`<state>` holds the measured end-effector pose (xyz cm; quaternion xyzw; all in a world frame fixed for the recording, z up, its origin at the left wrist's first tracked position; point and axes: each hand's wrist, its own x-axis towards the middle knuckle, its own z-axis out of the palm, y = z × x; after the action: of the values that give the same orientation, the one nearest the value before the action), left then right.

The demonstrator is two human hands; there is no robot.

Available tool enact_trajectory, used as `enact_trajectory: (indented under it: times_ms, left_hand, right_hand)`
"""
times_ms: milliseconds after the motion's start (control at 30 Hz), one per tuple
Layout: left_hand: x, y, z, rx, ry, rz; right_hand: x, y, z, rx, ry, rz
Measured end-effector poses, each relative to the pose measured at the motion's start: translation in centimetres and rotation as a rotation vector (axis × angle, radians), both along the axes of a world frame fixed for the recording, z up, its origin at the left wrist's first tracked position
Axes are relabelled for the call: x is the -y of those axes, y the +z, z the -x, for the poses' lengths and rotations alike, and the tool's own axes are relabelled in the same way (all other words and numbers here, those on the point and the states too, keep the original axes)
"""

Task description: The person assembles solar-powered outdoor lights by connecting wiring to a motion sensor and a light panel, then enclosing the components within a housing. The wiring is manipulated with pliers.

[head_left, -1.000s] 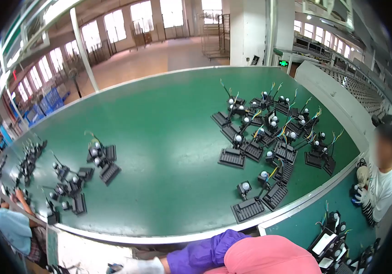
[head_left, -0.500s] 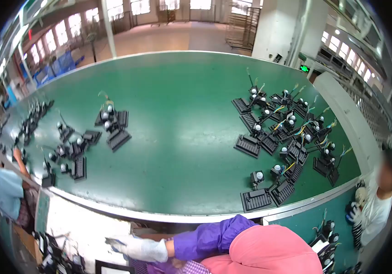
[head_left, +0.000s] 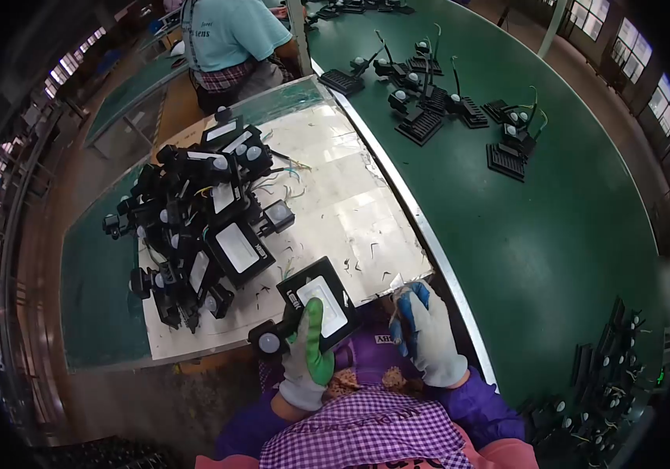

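Observation:
My left hand [head_left: 309,356], in a white glove with green on the thumb, is closed around a black LED floodlight [head_left: 335,313] with a pale front panel. The floodlight is tilted over my lap at the near edge of the white-covered work board [head_left: 366,227]. A round sensor head [head_left: 268,342] sticks out from its lower left side. My right hand [head_left: 432,332], in a white and blue glove, is right of the floodlight and apart from it. Its fingers are curled in beside the board's corner; I cannot tell what they hold.
A heap of floodlights [head_left: 229,199] with sensors and loose wires covers the board's left part. Dark scraps lie on the board. Beyond the metal rail [head_left: 436,242], the green table [head_left: 522,266] carries more floodlights [head_left: 436,109]. A person in a light blue shirt [head_left: 233,35] is at the far end.
The view has swung left and down to the board and my lap. A gloved hand reached across the board before; now my left hand holds a floodlight close to me.

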<state>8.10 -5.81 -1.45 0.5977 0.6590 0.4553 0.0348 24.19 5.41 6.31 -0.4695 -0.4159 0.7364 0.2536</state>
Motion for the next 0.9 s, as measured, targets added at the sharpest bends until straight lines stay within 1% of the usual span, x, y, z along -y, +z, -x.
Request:
enact_trajectory:
  times_ms: [67,167,200,267,333,400,467,533,567,633,667,733,767,833,900]
  left_hand:
    - [0.1,-0.3,0.1,0.029,-0.012,-0.005]
    - [0.4,-0.7,0.2,-0.031,0.001,0.081]
    - [0.4,-1.0,0.2,0.004,-0.017,0.072]
    - [0.2,-1.7,-0.1,0.075,-0.052,0.052]
    - [-0.3,-0.7,-0.5,0.283,-0.139,0.098]
    - [-0.4,-0.5,-1.0,0.429,-0.176,0.134]
    - [-0.3,-1.0,-1.4,0.516,-0.170,0.159]
    - [0.0,-0.7,-1.6,0.500,-0.146,0.160]
    - [0.2,-0.5,-1.4,0.385,-0.140,0.147]
    - [0.2,-0.9,-1.4,0.435,-0.148,0.152]
    - [0.1,-1.7,-1.5,0.599,-0.160,0.169]
    - [0.1,-2.2,-1.9,0.674,-0.151,0.160]
    - [0.3,-2.1,-2.1,0.586,-0.128,0.133]
    - [0.1,-0.9,-2.4,0.884,-0.062,0.152]
    - [-0.5,0.6,-2.8,1.658,0.039,0.242]
  right_hand:
    - [0.4,0.1,0.6,0.006,-0.039,-0.024]
    - [0.2,0.1,1.4,0.009,0.039,0.022]
    - [0.3,0.2,1.7,0.019,0.066,0.040]
    - [0.6,0.0,2.5,0.005,0.036,0.003]
    - [0.9,0.0,3.3,0.017,0.032,-0.001]
    - [1.0,0.2,4.0,0.055,0.052,0.028]
    - [1.4,-0.4,4.4,0.054,0.008,0.049]
    - [1.7,-1.1,4.5,0.032,-0.045,0.076]
    - [1.7,-1.4,4.6,0.020,-0.084,0.090]
    - [1.4,-1.8,4.9,-0.006,-0.166,0.114]
    - [1.3,-1.6,5.1,-0.002,-0.178,0.126]
    - [0.8,-1.0,5.5,0.002,-0.202,0.146]
    - [0.7,-1.1,5.4,0.011,-0.200,0.148]
    - [0.5,-1.5,5.4,0.029,-0.195,0.151]
    - [0.2,-1.8,5.3,0.035,-0.206,0.125]
